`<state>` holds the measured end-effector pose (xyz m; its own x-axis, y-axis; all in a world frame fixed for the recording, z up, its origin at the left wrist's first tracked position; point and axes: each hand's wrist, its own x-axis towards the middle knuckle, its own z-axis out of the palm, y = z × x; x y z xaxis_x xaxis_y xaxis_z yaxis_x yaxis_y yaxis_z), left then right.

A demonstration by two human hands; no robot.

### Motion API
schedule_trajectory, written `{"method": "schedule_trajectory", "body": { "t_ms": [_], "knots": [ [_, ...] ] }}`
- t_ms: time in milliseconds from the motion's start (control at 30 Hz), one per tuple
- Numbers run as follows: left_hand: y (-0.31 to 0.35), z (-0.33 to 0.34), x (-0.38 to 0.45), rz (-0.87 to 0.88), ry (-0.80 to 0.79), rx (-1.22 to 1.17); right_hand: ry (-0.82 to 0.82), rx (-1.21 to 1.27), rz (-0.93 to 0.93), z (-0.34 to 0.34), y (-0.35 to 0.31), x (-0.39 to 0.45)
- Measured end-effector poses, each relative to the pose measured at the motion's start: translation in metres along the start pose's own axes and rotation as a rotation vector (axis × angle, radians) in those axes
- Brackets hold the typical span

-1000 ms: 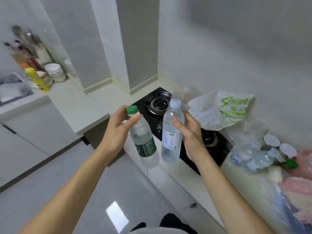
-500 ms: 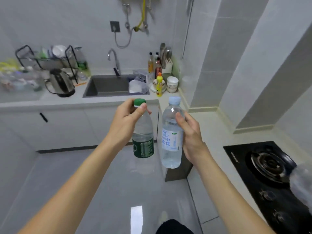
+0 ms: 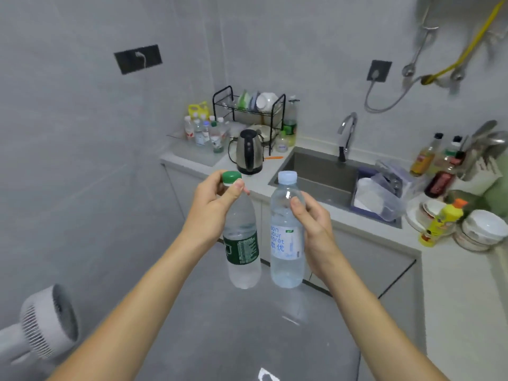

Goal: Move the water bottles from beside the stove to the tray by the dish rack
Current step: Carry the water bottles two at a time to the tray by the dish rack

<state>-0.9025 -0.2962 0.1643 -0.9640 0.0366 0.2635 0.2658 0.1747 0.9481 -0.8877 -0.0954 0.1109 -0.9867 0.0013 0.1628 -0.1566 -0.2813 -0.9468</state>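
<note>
My left hand (image 3: pixel 213 206) grips the neck of a green-capped water bottle (image 3: pixel 242 251) with a dark green label. My right hand (image 3: pixel 313 224) holds a pale-blue-capped water bottle (image 3: pixel 286 243) with a white and blue label by its upper body. Both bottles hang upright in the air over the floor, side by side. Far ahead, a clear tray (image 3: pixel 192 149) on the counter's left end carries several small bottles (image 3: pixel 204 132). It sits just left of the black wire dish rack (image 3: pixel 248 111).
A steel kettle (image 3: pixel 247 152) stands in front of the rack. The sink (image 3: pixel 327 171) with its tap lies to the right, then sauce bottles (image 3: pixel 428 158), a yellow bottle (image 3: pixel 439 222) and stacked bowls (image 3: pixel 479 229). A white fan (image 3: pixel 46 323) stands on the floor at lower left.
The view has swung left from the stove corner, past the sink, to the dish rack and tray. Both hands still carry their bottles upright in front of me.
</note>
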Motion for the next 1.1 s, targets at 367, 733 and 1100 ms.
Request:
{"method": "schedule_trajectory", "body": {
  "t_ms": [367,733,1100],
  "knots": [
    [-0.07,-0.134,0.157,-0.085,0.345,0.082,-0.255,-0.019,0.097,0.124,0.073,0.234],
    [-0.175,-0.258,0.364,-0.113,0.292,0.154,-0.077,-0.036,0.152,0.228,0.158,0.448],
    [-0.27,-0.297,0.549,-0.136,0.217,0.318,0.023,-0.153,0.116,0.244,0.25,0.632]
  ]
}}
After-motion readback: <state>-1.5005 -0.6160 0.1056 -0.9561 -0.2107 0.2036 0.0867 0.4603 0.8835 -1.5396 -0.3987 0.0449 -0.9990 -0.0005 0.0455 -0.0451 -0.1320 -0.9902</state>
